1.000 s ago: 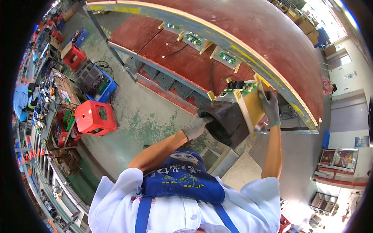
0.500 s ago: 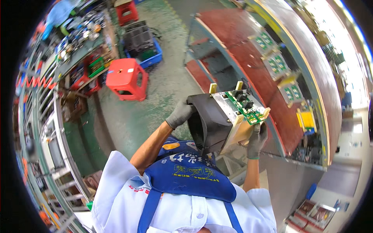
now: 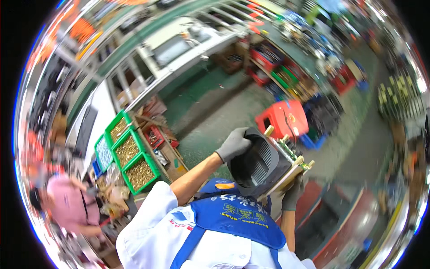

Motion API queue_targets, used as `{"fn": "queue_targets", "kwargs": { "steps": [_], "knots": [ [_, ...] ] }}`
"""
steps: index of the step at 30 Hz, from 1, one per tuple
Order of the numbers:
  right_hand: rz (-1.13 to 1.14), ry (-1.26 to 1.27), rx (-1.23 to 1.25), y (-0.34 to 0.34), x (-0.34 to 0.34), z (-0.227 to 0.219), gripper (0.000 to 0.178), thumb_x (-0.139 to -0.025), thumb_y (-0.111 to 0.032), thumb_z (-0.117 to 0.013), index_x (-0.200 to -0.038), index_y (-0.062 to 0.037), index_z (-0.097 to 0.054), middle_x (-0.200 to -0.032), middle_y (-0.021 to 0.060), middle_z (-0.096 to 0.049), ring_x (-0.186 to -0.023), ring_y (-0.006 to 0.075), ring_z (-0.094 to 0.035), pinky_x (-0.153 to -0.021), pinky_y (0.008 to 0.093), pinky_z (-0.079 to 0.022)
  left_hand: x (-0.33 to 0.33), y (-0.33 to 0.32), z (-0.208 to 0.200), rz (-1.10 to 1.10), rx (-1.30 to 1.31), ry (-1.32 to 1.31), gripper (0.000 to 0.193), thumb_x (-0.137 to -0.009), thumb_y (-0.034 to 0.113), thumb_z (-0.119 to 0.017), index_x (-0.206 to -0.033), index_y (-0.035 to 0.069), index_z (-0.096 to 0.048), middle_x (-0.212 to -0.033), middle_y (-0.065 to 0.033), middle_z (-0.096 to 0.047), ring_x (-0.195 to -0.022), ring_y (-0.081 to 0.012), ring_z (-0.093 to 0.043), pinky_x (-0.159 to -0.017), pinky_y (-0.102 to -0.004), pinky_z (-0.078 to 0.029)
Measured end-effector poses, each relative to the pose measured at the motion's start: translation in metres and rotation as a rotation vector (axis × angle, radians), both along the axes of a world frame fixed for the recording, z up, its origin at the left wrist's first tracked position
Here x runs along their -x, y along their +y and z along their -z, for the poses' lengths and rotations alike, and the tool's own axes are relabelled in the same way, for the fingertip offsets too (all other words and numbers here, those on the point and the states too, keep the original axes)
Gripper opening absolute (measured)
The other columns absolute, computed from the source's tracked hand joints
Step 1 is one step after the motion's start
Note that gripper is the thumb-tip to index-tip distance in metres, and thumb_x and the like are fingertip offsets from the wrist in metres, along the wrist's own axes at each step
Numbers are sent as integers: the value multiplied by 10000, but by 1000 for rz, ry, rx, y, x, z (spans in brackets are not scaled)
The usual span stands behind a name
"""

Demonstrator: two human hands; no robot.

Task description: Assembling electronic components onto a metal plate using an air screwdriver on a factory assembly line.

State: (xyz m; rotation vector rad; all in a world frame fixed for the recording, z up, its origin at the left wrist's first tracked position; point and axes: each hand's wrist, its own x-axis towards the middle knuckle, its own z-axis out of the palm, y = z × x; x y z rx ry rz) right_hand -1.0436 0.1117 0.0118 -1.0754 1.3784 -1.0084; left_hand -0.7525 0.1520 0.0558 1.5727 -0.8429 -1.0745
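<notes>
A hollow black plastic housing (image 3: 281,167) hangs tilted in front of my chest, and ribbed slots show inside its open mouth. Mounted on its far right side is a circuit board (image 3: 291,154), seen nearly edge-on with pale posts at its corners. My left hand (image 3: 234,144), in a grey glove, grips the housing's upper left rim. Low on the right, my gloved right hand (image 3: 293,193) holds the unit by the board side. The right fingers are partly hidden behind it.
Green bins (image 3: 127,151) of small brass-coloured parts stand at left, near a person in pink (image 3: 71,204). Ahead are a long workbench (image 3: 172,49), a red stool (image 3: 284,117) and a blue crate (image 3: 313,140). A red-topped bench (image 3: 349,224) lies at lower right.
My view has swung left: the stool now stands right of centre, and the bins and the person in pink have come in. Both hands still hold the housing, its mouth now turned more toward view.
</notes>
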Motion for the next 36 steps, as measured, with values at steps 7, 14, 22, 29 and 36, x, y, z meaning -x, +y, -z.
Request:
{"fn": "queue_targets", "kwargs": {
  "steps": [7,14,22,29,36],
  "knots": [
    [-442,13,-23,-147,-169,13,457,-946,-428,-536,-1031,12,-630,-829,-5,-569,-745,96,-481,-645,281,-401,-116,-13,22,-469,-88,19,347,-698,92,-588,-1023,-9,-658,-921,-139,-696,-878,-219,-652,-810,-335,-493],
    [-840,170,214,-268,-348,-16,395,-924,-364,-602,-806,9,-548,-740,11,-517,-691,83,-420,-583,280,-364,-202,-38,5,-882,27,52,333,-735,7,-535,-1052,-16,-636,-942,-90,-681,-883,-162,-621,-810,-294,-484],
    [-1092,-11,529,-309,-584,-87,414,-914,-369,-616,-954,42,-582,-782,38,-561,-739,86,-449,-627,272,-388,-344,-55,2,-1239,307,49,305,-756,-56,-485,-1016,-25,-642,-921,-66,-678,-855,-134,-617,-785,-262,-481],
    [-1015,-303,631,-313,-798,-166,424,-921,-393,-598,-910,31,-600,-770,14,-566,-695,72,-465,-606,249,-379,-563,-68,-89,-1213,556,-184,287,-764,-28,-518,-1019,-34,-650,-932,-83,-685,-852,-149,-625,-788,-282,-491],
    [-940,-478,598,-336,-1017,-153,483,-918,-469,-585,-817,2,-626,-679,-1,-556,-622,62,-450,-567,242,-365,-787,-79,-131,-1284,444,-573,306,-722,90,-579,-997,-18,-659,-904,-132,-697,-844,-204,-659,-766,-305,-502]
  ]
}}
